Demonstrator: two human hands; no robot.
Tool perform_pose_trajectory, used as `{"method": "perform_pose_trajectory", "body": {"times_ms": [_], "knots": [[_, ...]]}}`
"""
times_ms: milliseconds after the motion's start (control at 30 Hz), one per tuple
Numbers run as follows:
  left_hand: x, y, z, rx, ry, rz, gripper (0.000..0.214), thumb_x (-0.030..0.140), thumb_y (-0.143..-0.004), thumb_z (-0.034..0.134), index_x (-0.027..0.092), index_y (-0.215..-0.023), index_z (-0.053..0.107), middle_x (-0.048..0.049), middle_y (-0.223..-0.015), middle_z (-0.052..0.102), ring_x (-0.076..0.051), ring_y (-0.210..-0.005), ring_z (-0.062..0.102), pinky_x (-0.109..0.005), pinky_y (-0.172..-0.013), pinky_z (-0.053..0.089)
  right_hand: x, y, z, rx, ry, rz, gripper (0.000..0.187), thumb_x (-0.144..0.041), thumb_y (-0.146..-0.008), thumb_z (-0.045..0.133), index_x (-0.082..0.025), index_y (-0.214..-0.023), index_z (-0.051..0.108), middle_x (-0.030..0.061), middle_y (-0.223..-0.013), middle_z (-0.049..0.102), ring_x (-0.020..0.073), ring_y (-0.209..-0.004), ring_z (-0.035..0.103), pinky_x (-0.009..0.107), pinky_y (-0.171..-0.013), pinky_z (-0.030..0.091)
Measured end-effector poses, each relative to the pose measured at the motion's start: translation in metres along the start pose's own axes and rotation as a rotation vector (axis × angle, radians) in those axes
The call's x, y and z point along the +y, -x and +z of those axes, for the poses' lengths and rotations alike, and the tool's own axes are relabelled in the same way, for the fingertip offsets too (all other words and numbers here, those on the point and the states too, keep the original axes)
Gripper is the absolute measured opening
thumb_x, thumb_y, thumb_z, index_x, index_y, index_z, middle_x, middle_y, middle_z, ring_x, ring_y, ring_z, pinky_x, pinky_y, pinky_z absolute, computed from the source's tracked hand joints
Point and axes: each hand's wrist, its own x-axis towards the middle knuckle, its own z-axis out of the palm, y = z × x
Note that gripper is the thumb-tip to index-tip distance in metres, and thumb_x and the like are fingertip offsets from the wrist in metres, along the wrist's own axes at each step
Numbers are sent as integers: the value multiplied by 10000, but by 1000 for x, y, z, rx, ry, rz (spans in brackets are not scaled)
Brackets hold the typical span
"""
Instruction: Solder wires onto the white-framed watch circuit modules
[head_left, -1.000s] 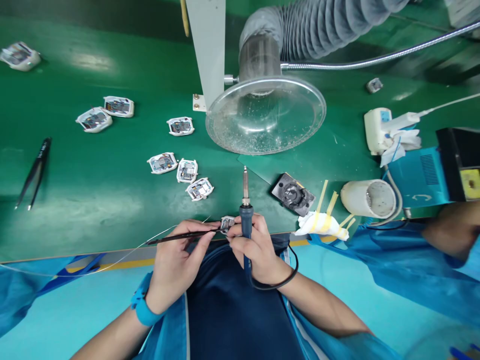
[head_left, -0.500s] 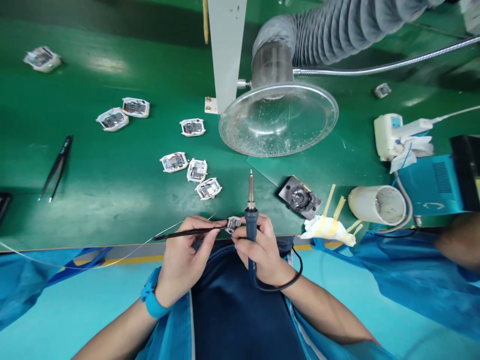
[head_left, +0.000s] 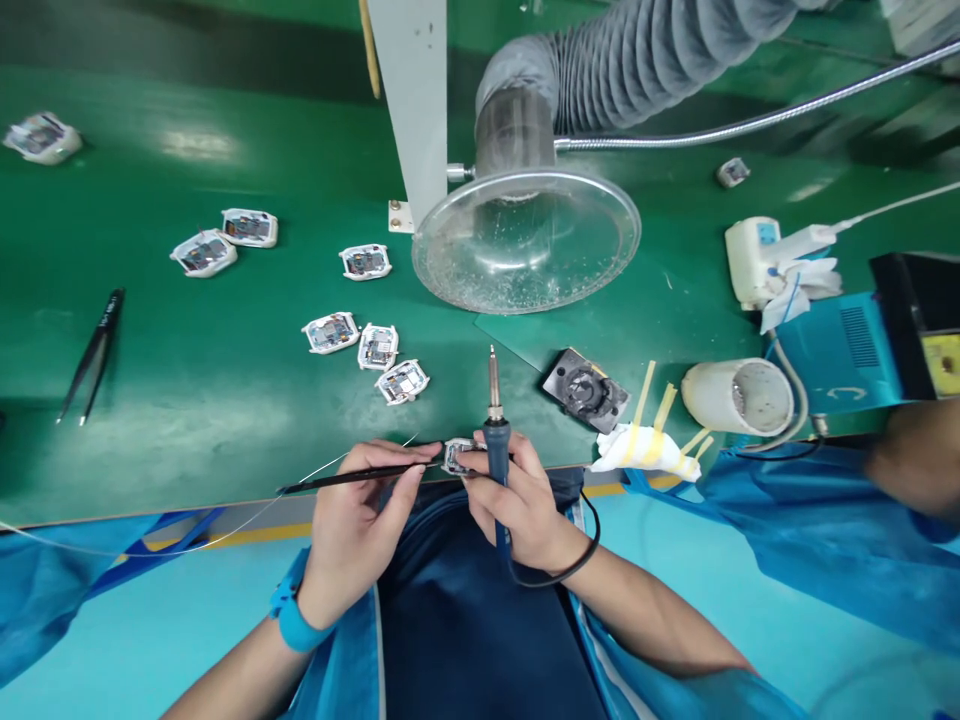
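Observation:
My left hand (head_left: 358,525) is closed around black tweezers (head_left: 352,478) whose tips reach a small white-framed circuit module (head_left: 454,456) at the table's near edge. My right hand (head_left: 517,500) grips a blue-handled soldering iron (head_left: 494,420) with its tip pointing away from me, and its fingertips also pinch the module. A thin solder wire (head_left: 225,520) runs from the left toward the module. A blue strap sits on my left wrist.
Several more modules (head_left: 377,347) lie on the green table (head_left: 225,380), with spare tweezers (head_left: 90,355) at far left. A clear fume hood (head_left: 525,240) on a grey hose hangs ahead. A black tip cleaner (head_left: 585,388), white cup (head_left: 739,397) and blue station (head_left: 847,350) stand right. Another person's arm (head_left: 915,465) is at right.
The view swayed right, then back left. My hands hold the same grip on tweezers, iron and module, staying at the table's near edge.

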Motion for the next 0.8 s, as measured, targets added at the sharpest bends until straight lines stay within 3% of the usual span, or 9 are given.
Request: {"method": "perform_pose_trajectory", "body": {"times_ms": [167,400,567,800], "knots": [[2,2,-1,-33,-28,13,30,269,-951,672,299,-953,676,-15,-984,761,-242,-966,784,-410,-859,693,2,4,0,16,-60,9,135,-64,-920,662,-194,-945,684,71,-1059,761,266,-1189,654,441,-970,582],[3,0,0,-33,-69,22,17,288,-954,674,281,-968,668,-25,-1001,772,-234,-955,782,-386,-847,687,5,6,0,-68,27,9,136,-152,-977,642,-223,-911,737,38,-1064,755,260,-1183,632,425,-993,567],[5,0,1,-21,-94,25,43,301,-962,671,268,-938,658,-22,-992,780,-226,-954,779,-390,-871,677,5,1,-2,-11,-5,-4,161,-152,-993,623,-215,-901,739,44,-1038,762,242,-1146,632,414,-981,572],[4,1,4,-10,-88,32,24,277,-970,662,278,-947,654,-15,-1003,782,-207,-968,778,-386,-891,671,6,-1,-4,-39,-26,-39,147,-146,-985,642,-220,-900,737,33,-1059,757,228,-1165,632,412,-1004,552]]}}
